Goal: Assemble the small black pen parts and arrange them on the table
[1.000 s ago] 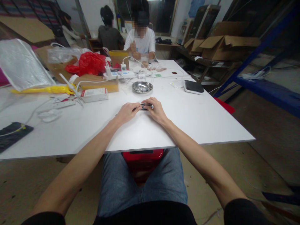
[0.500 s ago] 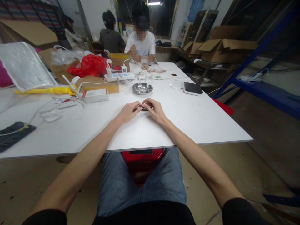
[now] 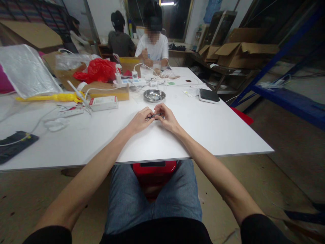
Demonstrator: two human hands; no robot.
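Pinched at fingertips of left hand [image 3: 140,120] and right hand [image 3: 168,118]: small dark object [image 3: 151,117], over white table [image 3: 208,128], near side of metal bowl [image 3: 154,101]; cannot tell whether resting. Probably light, stiff, perhaps slippery; best held lightly by opposite ends.

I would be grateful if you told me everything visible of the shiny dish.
The shiny dish is round and shallow, silver and metal-looking, with a thin rim. It sits upright on the white table, beyond the left hand and right hand, neither touching it. Reflections make its contents, if any, hard to tell.
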